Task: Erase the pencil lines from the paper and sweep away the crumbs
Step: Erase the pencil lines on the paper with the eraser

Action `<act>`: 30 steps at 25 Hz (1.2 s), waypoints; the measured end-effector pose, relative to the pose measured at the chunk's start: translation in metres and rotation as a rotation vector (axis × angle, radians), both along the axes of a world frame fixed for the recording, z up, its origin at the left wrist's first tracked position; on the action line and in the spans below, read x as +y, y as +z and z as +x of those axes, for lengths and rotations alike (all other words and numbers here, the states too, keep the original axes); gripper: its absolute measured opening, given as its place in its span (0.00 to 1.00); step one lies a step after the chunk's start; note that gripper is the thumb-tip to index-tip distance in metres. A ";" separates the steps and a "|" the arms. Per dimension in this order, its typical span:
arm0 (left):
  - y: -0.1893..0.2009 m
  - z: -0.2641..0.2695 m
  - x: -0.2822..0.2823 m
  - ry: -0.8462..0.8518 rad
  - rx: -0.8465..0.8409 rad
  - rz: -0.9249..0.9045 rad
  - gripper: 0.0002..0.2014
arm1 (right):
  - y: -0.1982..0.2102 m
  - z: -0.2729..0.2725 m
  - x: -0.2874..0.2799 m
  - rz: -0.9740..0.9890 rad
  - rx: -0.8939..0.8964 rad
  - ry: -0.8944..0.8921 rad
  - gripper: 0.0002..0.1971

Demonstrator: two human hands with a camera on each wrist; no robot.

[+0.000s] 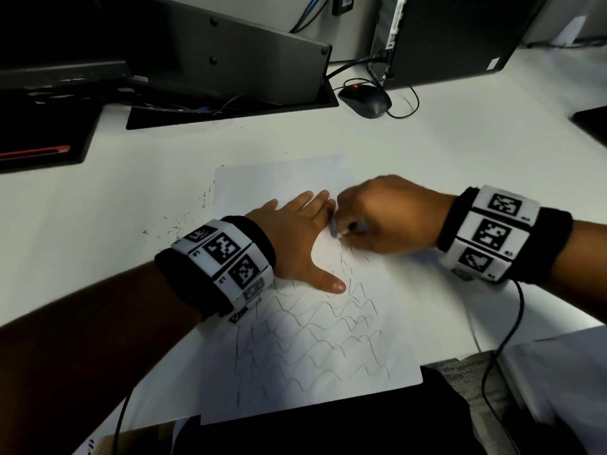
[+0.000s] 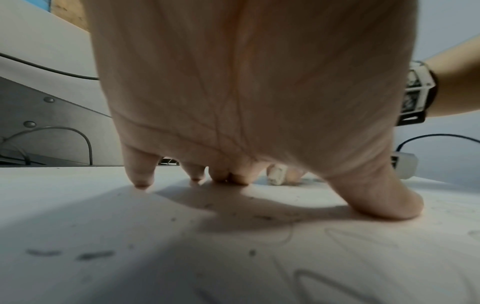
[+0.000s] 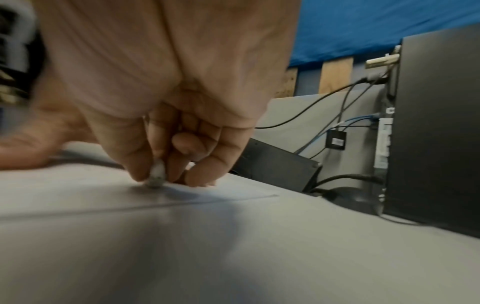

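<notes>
A white sheet of paper (image 1: 404,310) lies on the white desk, its near half covered with wavy pencil lines (image 1: 312,336); its far half looks blank. My left hand (image 1: 295,238) lies flat on the paper with fingers spread, holding it down. My right hand (image 1: 381,215) pinches a small white eraser (image 1: 338,232) whose tip touches the paper just right of the left fingers. The eraser (image 3: 156,174) shows between thumb and fingers in the right wrist view, and the eraser (image 2: 277,174) also shows beyond the left palm. Dark crumbs (image 1: 184,218) lie scattered on the desk left of the paper.
A monitor base (image 1: 230,103) and a black tray with a red pen (image 1: 36,152) stand at the back left. A black mouse (image 1: 364,98) and a computer tower (image 1: 460,37) sit at the back right. Wrist cables (image 1: 505,333) trail toward the desk's near edge.
</notes>
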State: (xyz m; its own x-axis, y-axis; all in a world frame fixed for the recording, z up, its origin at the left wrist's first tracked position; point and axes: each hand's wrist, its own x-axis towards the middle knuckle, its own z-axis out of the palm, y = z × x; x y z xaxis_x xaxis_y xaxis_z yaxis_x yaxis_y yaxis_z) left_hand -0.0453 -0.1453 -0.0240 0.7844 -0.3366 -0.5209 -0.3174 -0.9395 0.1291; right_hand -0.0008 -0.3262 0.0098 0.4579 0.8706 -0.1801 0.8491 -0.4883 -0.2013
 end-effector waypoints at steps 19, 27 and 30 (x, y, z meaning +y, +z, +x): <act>0.002 0.000 0.000 -0.008 0.006 0.023 0.64 | 0.001 -0.014 -0.001 -0.101 0.080 0.059 0.09; 0.002 -0.002 0.001 0.005 0.002 -0.005 0.64 | 0.003 -0.011 0.003 -0.086 0.091 0.070 0.08; 0.003 -0.002 0.000 0.014 -0.020 -0.027 0.65 | 0.000 0.013 0.000 0.079 0.051 -0.040 0.07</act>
